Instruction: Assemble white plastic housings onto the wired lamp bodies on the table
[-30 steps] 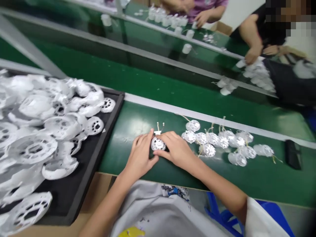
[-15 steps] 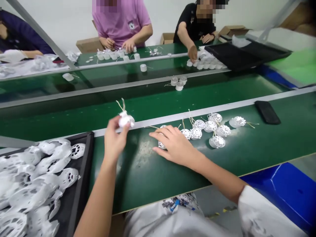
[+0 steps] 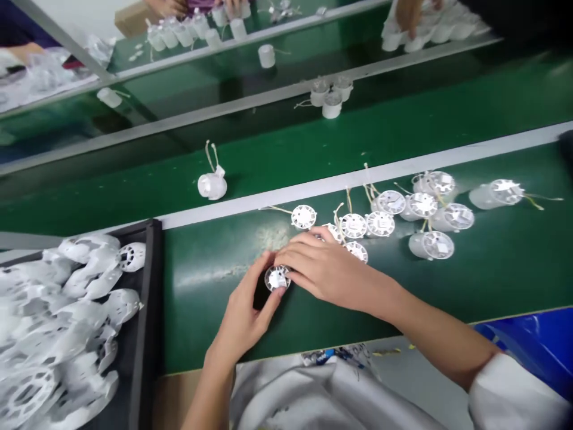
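Note:
Low over the green bench, a small white round plastic part (image 3: 277, 279) with a slotted rim faces up between my hands. My left hand (image 3: 244, 313) grips it, thumb at its lower edge and fingers at its upper left. My right hand (image 3: 329, 269) has its fingers bent against the same part's right side. Close behind the right hand lie similar white parts with thin leads, among them one with a slotted ring (image 3: 304, 217); the hand partly covers some others. Another white part with two upright leads (image 3: 212, 186) rests on the green belt beyond the pale rail.
At left, a black tray (image 3: 147, 310) holds a heap of white slotted shells (image 3: 85, 322). More white parts (image 3: 423, 205) sit on the bench at right. Three white cups (image 3: 332, 105) stand by the far rail. Other people's hands work across the line; a blue bin (image 3: 532, 331) is at lower right.
My left hand has let go of a white part on the belt and come back to the bench, onto another part. My right hand's part has come nearer me. The view has tilted down.

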Demonstrator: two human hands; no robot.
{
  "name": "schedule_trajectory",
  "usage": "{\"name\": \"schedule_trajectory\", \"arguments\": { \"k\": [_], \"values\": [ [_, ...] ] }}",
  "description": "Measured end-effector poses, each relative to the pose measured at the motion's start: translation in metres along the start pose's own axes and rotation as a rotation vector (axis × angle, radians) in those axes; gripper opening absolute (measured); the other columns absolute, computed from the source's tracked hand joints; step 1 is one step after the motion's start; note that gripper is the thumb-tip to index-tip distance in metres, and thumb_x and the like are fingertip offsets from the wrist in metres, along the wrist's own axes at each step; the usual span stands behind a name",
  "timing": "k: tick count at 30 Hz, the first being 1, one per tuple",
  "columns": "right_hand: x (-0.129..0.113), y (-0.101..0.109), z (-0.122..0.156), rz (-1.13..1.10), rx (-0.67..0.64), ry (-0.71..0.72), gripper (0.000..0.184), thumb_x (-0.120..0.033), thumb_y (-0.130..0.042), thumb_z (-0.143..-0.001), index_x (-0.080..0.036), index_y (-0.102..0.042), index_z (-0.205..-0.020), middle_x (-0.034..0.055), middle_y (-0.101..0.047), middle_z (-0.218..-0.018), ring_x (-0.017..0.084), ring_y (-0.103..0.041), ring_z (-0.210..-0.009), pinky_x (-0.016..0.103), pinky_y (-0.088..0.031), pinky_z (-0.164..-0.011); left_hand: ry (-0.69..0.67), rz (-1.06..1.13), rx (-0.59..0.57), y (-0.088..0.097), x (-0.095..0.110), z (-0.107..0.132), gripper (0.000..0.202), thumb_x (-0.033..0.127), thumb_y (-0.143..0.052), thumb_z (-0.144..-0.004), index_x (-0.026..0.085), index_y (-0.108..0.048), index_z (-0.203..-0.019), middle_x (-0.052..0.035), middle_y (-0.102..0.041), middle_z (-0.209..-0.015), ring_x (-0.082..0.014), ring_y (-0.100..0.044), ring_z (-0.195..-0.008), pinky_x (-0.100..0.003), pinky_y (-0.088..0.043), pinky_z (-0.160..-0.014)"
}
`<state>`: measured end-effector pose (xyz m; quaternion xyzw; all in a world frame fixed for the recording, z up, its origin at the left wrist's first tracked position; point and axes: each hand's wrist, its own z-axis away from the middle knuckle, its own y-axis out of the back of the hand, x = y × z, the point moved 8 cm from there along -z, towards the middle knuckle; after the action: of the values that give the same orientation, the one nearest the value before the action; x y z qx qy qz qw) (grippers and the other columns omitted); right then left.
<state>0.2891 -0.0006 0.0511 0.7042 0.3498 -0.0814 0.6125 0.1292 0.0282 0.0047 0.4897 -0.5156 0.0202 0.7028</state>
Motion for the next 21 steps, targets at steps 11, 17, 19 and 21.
{"name": "schedule_trajectory", "arguments": {
  "k": [11, 17, 19, 21],
  "values": [
    [-0.011, -0.043, 0.007, -0.401, -0.097, -0.175, 0.018, -0.033, -0.071, -0.102, -0.026, -0.068, -0.117, 0.0035, -0.068, -0.119, 0.016, -0.067, -0.092, 0.029, -0.054, -0.08, 0.012, -0.076, 0.172, 0.011, -0.013, 0.043, 0.062, 0.031, -0.073, -0.1, 0.031, -0.045, -0.156, -0.01, -0.061, -0.137, -0.0243, -0.063, -0.125, -0.039, -0.053, -0.105],
    [-0.008, -0.056, 0.003, -0.478, -0.006, -0.19, 0.014, -0.033, -0.077, -0.097, -0.025, -0.07, -0.107, 0.002, -0.065, -0.111, 0.014, -0.065, -0.086, 0.028, -0.055, -0.081, -0.015, -0.164, 0.063, 0.012, -0.017, 0.033, 0.048, 0.046, -0.07, -0.101, 0.029, -0.054, -0.143, -0.0076, -0.064, -0.133, -0.0265, -0.06, -0.125, -0.042, -0.041, -0.104],
    [-0.008, -0.057, 0.001, -0.46, 0.001, -0.157, 0.017, -0.035, -0.079, -0.096, -0.024, -0.071, -0.107, 0.003, -0.064, -0.112, 0.015, -0.065, -0.09, 0.03, -0.055, -0.084, -0.013, -0.156, 0.041, 0.014, -0.021, 0.031, 0.049, 0.048, -0.068, -0.101, 0.029, -0.054, -0.145, -0.0078, -0.064, -0.134, -0.0273, -0.058, -0.126, -0.043, -0.039, -0.104],
    [-0.007, -0.058, -0.001, -0.457, -0.018, -0.123, 0.016, -0.034, -0.077, -0.098, -0.024, -0.071, -0.109, 0.0039, -0.063, -0.114, 0.015, -0.066, -0.092, 0.031, -0.056, -0.086, -0.001, -0.141, 0.018, 0.016, -0.025, 0.029, 0.049, 0.048, -0.067, -0.102, 0.029, -0.055, -0.146, -0.0078, -0.064, -0.135, -0.0278, -0.057, -0.126, -0.043, -0.039, -0.103]
  ]
}}
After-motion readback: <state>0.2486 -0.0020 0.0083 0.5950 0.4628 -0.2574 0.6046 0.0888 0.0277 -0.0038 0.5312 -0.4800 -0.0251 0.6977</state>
